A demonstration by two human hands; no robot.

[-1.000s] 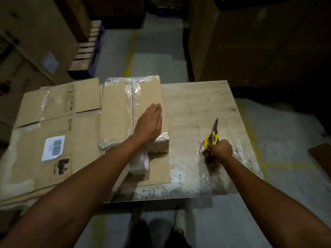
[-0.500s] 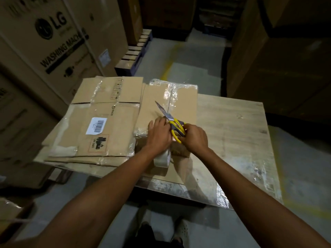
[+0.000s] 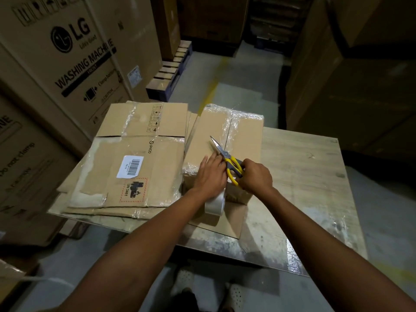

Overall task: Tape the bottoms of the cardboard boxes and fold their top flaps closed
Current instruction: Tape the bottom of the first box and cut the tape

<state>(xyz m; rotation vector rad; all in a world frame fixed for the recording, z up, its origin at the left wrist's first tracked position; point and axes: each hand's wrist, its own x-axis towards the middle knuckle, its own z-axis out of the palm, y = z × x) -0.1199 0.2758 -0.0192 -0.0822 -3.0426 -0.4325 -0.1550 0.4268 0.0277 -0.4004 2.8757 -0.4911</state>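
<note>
Box (image 3: 244,140) under left hand (image 3: 211,175), scissors (image 3: 231,164) in right hand (image 3: 256,177)

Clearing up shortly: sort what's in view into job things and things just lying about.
Job: box, scissors, tape roll, flat boxes.
Lying about: LG cartons, pallet.

One taped box (image 3: 244,140), one pair of scissors (image 3: 227,159), one tape roll (image 3: 213,204), several flattened boxes (image 3: 144,176) (stack count unclear).
</note>
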